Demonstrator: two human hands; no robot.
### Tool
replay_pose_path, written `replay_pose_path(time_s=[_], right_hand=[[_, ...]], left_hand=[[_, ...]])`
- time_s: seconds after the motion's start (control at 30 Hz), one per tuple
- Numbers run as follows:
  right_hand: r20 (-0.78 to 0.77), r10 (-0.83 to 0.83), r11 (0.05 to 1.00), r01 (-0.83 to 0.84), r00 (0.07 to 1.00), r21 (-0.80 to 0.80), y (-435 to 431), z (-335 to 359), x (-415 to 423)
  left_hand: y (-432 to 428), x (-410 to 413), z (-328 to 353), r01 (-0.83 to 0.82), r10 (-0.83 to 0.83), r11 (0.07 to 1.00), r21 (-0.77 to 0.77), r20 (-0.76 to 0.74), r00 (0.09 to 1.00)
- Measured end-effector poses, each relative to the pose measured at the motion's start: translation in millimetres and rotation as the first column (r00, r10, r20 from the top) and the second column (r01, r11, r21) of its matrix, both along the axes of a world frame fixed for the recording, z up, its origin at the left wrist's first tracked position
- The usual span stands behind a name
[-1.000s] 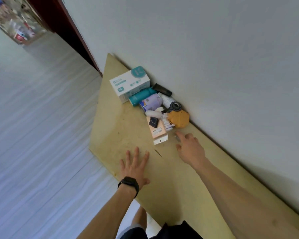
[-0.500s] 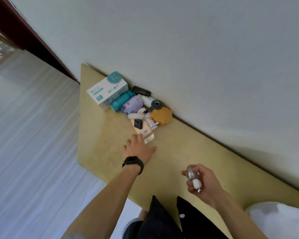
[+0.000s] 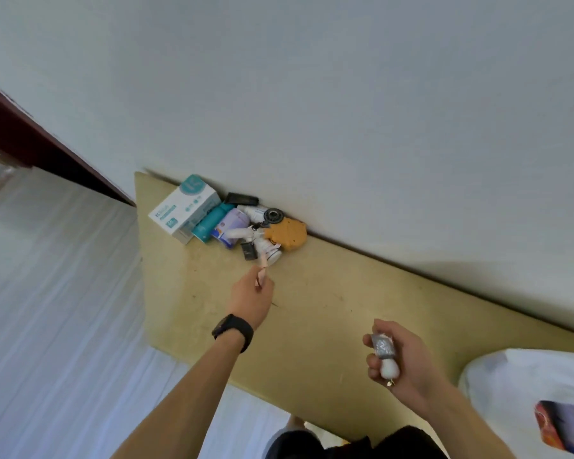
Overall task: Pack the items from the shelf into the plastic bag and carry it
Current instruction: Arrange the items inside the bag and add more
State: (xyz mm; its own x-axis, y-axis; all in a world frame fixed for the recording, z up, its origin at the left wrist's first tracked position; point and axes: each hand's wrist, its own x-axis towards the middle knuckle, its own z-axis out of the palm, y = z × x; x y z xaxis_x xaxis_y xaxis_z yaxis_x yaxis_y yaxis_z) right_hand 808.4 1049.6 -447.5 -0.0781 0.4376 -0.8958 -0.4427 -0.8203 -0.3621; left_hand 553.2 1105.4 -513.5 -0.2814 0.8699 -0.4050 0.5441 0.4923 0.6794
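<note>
Pinching one thin peach packet [image 3: 261,277] between thumb and fingers, the left hand [image 3: 252,294] reaches over the yellowish shelf [image 3: 328,293], and the packet's far end points at the heap of goods. A single black watch [image 3: 232,331] circles that wrist. The right hand [image 3: 403,359] hovers nearer the body above the shelf's front part, its fingers curled round one small trinket [image 3: 385,356] with a glittery silver top and a white ball below.

The heap sits against the wall [image 3: 345,111] at the shelf's far left end. In it I count:
- one white-and-teal box [image 3: 183,210], outermost on the left
- one teal bottle [image 3: 209,222] lying just beside the box
- one lilac tin [image 3: 231,226], touching the bottle
- one black flat case [image 3: 242,198], back by the wall
- one black ring [image 3: 272,215]
- one orange biscuit-shaped piece [image 3: 288,236] on the right of the pile
- one small black tag [image 3: 248,250] at the front

Several small white tubes or bottles lie among these. They overlap, so I cannot tell their number.

One white plastic bag [image 3: 524,385] bulges at the lower right, well apart from the heap. One orange-and-blue carton [image 3: 564,429] shows at the bag's lower edge, and whether it is inside cannot be told.
</note>
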Motion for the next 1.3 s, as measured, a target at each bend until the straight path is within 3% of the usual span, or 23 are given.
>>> replay_pose_path(time_s=[0.07,0.17,0.23,0.33,0.47,0.57,0.7,0.87,0.97,1.07,1.17,1.3], right_hand=[[0.002,0.047,0.999,-0.047,0.999,0.019,1,8,0],[0.085,0.159,0.985,-0.164,0.984,0.052,4,20,1],[0.117,0.217,0.967,-0.230,0.969,0.106,8,29,1],[0.111,0.271,0.933,-0.289,0.956,0.212,11,47,3],[0.165,0.277,0.853,-0.321,0.947,0.411,4,71,21],[0.347,0.208,0.806,-0.361,0.914,0.468,-11,80,48],[0.513,0.024,0.840,-0.295,0.858,0.455,-44,91,101],[0.549,0.005,0.855,-0.288,0.836,0.431,-113,104,191],[0.521,-0.158,0.892,-0.105,0.839,0.440,-160,106,248],[0.509,-0.327,0.899,0.097,0.796,0.427,-206,104,304],[0.603,-0.283,0.946,0.115,0.746,0.302,-244,85,352],[0.659,-0.175,0.984,0.118,0.732,0.131,-267,42,382]], left_hand=[[-8,2,26,-0.197,0.208,0.978,-0.067,0.282,0.937],[-14,4,58,-0.322,0.418,0.908,-0.267,0.604,0.678],[-13,10,76,-0.236,0.411,0.911,-0.338,0.694,0.591],[-13,25,101,-0.012,0.274,0.939,-0.343,0.730,0.627],[-5,59,125,0.142,0.079,0.956,-0.257,0.691,0.718],[0,89,137,0.215,-0.074,0.965,-0.152,0.626,0.776],[-13,151,152,0.426,-0.305,0.902,-0.074,0.590,0.748],[-42,257,168,0.620,-0.548,0.784,0.007,0.477,0.687],[-66,324,171,0.676,-0.610,0.737,0.029,0.460,0.645],[-85,378,157,0.575,-0.585,0.809,0.121,0.255,0.770],[-97,408,143,0.673,-0.674,0.739,0.032,0.004,0.739],[-102,430,130,0.765,-0.777,0.630,-0.132,-0.115,0.619]])
